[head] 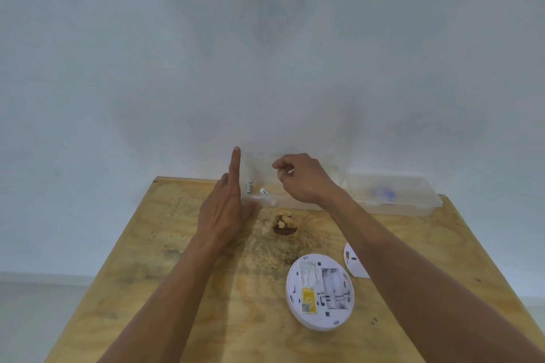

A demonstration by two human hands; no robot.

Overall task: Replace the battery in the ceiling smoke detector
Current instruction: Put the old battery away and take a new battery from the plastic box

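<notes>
The smoke detector (320, 292) lies open-backed on the plywood table (177, 259), while the left hand (225, 209) extends straight fingers, holding nothing, and the right hand (303, 178) curls, its contents unclear.

We're looking at a scuffed plywood table (165, 244) with a dark knot (283, 225) mid-board, pushed against a plain pale wall (265, 53), grey floor (35, 303) off left.

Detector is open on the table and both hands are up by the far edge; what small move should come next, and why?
Probably lower the right hand to pick up one of the loose batteries near the wall. The smoke detector lies open with its back up, and the left hand is flat and holds nothing.
</notes>
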